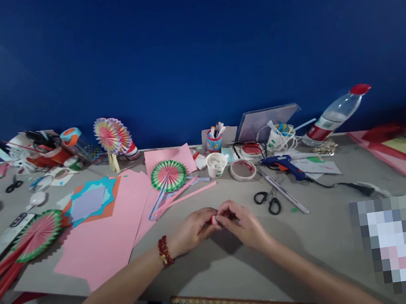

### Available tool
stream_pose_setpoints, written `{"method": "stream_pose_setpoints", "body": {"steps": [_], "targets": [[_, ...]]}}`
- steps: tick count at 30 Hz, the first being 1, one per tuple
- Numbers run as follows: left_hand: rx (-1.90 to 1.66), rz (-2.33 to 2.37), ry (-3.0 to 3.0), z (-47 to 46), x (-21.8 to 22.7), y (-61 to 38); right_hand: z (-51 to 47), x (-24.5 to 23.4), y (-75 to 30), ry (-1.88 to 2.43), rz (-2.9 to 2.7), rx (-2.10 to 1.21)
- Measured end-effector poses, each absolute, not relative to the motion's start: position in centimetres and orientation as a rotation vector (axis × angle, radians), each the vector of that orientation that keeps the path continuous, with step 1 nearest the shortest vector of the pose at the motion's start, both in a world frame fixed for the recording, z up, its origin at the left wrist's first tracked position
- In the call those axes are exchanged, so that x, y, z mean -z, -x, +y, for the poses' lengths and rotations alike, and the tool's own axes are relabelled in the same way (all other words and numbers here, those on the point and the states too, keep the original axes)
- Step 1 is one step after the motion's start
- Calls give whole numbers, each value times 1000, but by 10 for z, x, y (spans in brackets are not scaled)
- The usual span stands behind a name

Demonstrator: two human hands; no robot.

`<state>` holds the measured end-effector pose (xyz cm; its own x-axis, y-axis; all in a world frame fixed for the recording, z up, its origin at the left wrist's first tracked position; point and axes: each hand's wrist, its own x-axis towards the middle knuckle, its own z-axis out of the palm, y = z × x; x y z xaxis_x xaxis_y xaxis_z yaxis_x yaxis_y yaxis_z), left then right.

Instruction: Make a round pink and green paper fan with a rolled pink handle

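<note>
My left hand (pixel 194 230) and my right hand (pixel 243 224) meet just above the grey table (pixel 218 264), near its front edge. Both pinch a small folded piece of pink paper (pixel 214 220) between their fingertips. A red bead bracelet (pixel 164 251) sits on my left wrist. Large pink paper sheets (pixel 102 240) lie just left of my hands. Beyond them lies a round green, white and pink pleated paper fan (pixel 168 175) with pink paper strips (pixel 184 197) under it.
Black scissors (pixel 268 199), a metal ruler (pixel 283 191), a blue glue gun (pixel 283 165) with its cord, a tape roll (pixel 243 169) and a white cup (pixel 215 164) lie right of centre. A plastic bottle (pixel 336 113) leans far right. More paper fans (pixel 38 234) and craft clutter fill the left.
</note>
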<state>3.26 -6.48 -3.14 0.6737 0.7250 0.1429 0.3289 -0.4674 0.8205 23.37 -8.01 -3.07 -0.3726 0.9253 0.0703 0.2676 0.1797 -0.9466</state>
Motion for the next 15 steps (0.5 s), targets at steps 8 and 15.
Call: {"method": "stream_pose_setpoints", "body": {"steps": [8,15], "targets": [[-699,835,-2089,-53,44,-33,-65,42,-232,1189,-1824,-1182],[-783,896,-2125,-45,52,-21,-55,34,-223,1129,-1940,-1069]]}}
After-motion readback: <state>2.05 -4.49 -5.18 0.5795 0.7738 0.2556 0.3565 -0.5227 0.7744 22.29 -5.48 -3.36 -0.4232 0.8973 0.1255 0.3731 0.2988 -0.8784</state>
